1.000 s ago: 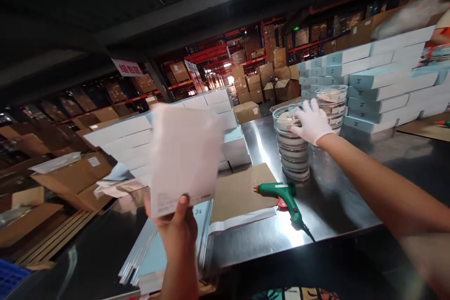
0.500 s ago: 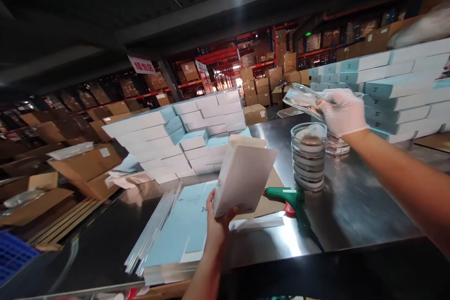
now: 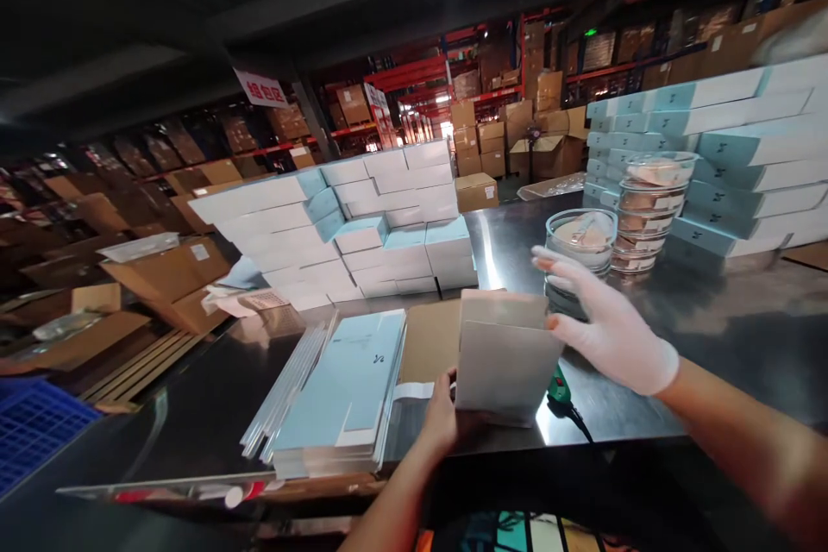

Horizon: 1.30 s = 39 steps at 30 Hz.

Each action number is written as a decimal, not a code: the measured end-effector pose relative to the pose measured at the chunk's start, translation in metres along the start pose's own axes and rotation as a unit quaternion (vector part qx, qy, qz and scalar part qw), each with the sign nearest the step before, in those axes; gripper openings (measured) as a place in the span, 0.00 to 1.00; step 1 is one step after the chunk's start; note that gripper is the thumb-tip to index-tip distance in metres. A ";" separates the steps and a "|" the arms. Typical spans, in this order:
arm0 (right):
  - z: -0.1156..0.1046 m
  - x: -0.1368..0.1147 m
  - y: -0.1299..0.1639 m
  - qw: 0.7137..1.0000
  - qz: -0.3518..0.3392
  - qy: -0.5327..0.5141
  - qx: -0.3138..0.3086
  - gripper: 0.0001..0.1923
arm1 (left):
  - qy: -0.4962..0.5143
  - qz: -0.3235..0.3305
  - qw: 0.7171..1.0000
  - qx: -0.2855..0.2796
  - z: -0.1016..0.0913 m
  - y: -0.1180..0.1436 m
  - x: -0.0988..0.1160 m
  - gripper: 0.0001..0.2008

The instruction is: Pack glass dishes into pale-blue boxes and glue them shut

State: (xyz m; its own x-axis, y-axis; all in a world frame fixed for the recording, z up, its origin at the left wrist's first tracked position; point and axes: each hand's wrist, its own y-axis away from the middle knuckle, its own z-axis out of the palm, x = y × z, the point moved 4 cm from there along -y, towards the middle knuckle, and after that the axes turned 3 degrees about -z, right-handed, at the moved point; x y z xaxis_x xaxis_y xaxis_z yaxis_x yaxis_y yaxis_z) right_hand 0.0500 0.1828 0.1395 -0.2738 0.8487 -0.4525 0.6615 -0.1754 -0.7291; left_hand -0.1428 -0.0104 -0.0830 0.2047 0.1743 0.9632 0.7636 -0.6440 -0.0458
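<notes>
My bare left hand grips the lower left corner of an upright white carton above the near edge of the steel table. My right hand, in a white glove, has its fingers spread and touches the carton's upper right edge; I see nothing in it. Just behind that hand stands a stack of clear lidded dishes, with a second, taller stack further back. A green glue gun lies mostly hidden behind the carton.
A pile of flat light-blue cartons lies left of the carton, beside a brown cardboard sheet. Stacked white and blue boxes fill the table's back, and more boxes stand at the right. A blue crate sits lower left.
My left hand lowered the white carton toward the table's near edge. My right hand came back from the dish stacks to the carton; the clear dish it held is no longer visible in it.
</notes>
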 end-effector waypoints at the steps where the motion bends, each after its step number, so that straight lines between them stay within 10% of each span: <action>1: 0.004 0.012 0.016 0.999 0.017 -0.029 0.030 0.35 | -0.016 -0.005 1.000 -0.001 0.000 0.003 -0.003 0.50; 7: 0.073 0.045 0.095 0.983 0.092 -0.140 0.067 0.42 | 0.021 0.123 0.990 0.059 -0.012 0.019 0.019 0.54; 15: 0.119 0.021 0.060 0.912 0.280 -0.282 0.103 0.30 | 0.093 0.225 0.960 0.139 -0.023 0.027 0.067 0.33; 22: 0.103 0.032 0.061 0.957 0.200 -0.105 0.181 0.24 | 0.016 0.231 0.969 0.084 -0.037 0.025 0.050 0.34; 25: 0.085 0.053 0.062 0.973 0.216 0.062 0.049 0.20 | 0.011 0.217 0.968 0.125 -0.048 0.025 0.053 0.34; 30: 0.077 0.105 0.079 0.858 0.435 0.171 -0.214 0.16 | 0.059 0.184 0.961 0.199 -0.057 0.027 0.068 0.34; 36: 0.074 0.103 0.096 0.875 0.443 0.095 -0.170 0.18 | 0.083 0.167 0.961 0.206 -0.066 0.026 0.083 0.36; 39: 0.058 0.081 0.101 0.914 0.397 0.089 0.008 0.28 | 0.100 0.145 0.966 0.188 -0.067 0.026 0.087 0.35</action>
State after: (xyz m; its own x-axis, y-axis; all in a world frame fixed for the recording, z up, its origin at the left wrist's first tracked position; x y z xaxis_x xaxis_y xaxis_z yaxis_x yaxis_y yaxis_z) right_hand 0.0541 0.2047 -0.0007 0.4060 0.5190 -0.7522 0.5925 -0.7762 -0.2157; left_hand -0.1457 -0.0622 0.0176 0.3503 -0.1448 0.9254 0.8682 -0.3206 -0.3788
